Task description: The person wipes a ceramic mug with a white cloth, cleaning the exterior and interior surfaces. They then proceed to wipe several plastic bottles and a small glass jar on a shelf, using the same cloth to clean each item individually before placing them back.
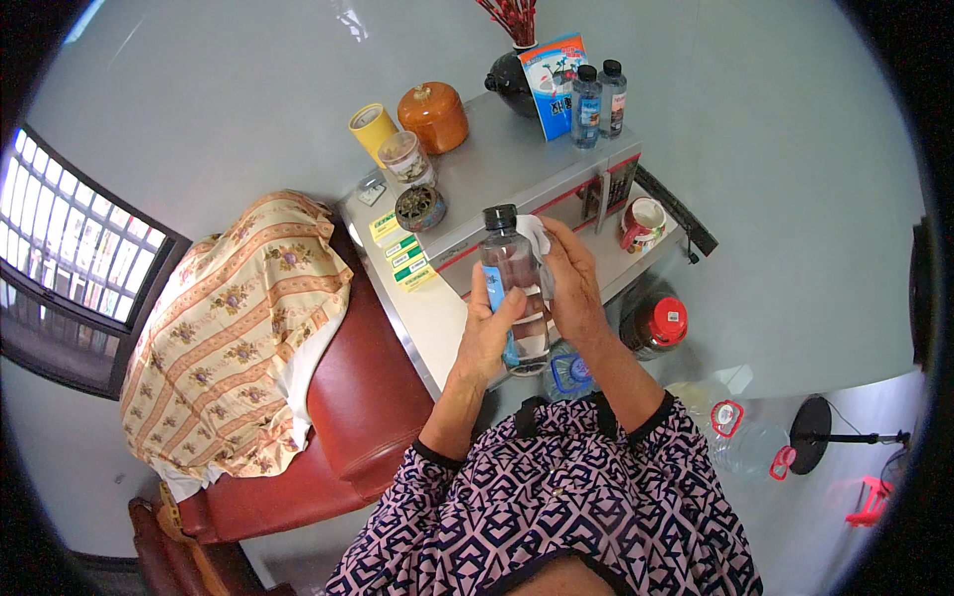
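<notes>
A clear plastic water bottle [514, 260] with a black cap and a blue label stands nearly upright in front of me. My left hand [486, 330] is closed round its lower left side, thumb across the front. On the bottle's right side, my right hand [573, 273] presses a white cloth or tissue [538, 248] against the upper part. Some of its fingers are hidden behind the bottle. Water shows inside the bottle. Two similar black-capped bottles, one with a blue label [586, 109] and one with a pinkish label [613, 99], stand on the silver cabinet beyond.
The silver cabinet [517, 164] also bears a black vase [509, 84], a blue-and-white packet [547, 70], and a wooden pot [433, 117]. A red mug [644, 221] sits at its right. A red-lidded jar [661, 323] and large bottles are lower right. A red sofa [363, 397] lies left.
</notes>
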Tool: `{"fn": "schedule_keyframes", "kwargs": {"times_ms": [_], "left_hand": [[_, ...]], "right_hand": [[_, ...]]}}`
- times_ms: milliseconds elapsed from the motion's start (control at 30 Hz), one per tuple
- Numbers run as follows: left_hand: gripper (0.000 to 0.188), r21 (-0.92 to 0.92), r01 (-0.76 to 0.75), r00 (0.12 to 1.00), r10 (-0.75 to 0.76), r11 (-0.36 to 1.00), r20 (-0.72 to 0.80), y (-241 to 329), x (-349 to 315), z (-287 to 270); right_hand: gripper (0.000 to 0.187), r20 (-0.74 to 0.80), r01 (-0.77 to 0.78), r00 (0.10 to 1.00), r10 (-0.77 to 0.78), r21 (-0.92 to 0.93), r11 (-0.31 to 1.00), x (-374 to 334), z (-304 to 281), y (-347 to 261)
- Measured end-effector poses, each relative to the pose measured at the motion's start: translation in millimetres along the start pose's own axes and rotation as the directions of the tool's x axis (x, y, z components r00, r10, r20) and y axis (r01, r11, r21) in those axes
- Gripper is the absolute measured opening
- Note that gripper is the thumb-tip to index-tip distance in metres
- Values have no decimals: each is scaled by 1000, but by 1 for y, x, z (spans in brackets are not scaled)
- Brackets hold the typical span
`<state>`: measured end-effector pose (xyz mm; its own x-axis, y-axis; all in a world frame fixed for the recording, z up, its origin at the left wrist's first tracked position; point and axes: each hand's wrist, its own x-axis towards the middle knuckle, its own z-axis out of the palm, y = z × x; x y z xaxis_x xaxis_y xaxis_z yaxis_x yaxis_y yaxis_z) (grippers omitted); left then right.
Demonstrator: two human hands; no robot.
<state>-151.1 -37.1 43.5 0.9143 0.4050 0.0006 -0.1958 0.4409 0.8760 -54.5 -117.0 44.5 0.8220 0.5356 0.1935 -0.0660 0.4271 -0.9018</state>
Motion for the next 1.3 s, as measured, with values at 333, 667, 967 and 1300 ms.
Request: {"fn": "schedule_keyframes", "kwargs": {"times_ms": [333,667,967,1300], "left_hand": [[49,-85,-141,964,117,986,-238,-1,17,-24],[42,-209,-62,976,16,976,-216,-20,4,-27],[52,-69,53,995,-58,996,-77,-28,-11,-24],[34,-152,-168,931,106,974,-349,-16,15,-26]], "right_hand": [[42,212,148,975,-60,-431,890,-51,0,16],[53,324,532,832,-450,-694,484,-53,9,8],[33,154,72,988,-18,-354,932,17,2,9],[33,231,355,935,-271,-669,653,-7,23,31]]}}
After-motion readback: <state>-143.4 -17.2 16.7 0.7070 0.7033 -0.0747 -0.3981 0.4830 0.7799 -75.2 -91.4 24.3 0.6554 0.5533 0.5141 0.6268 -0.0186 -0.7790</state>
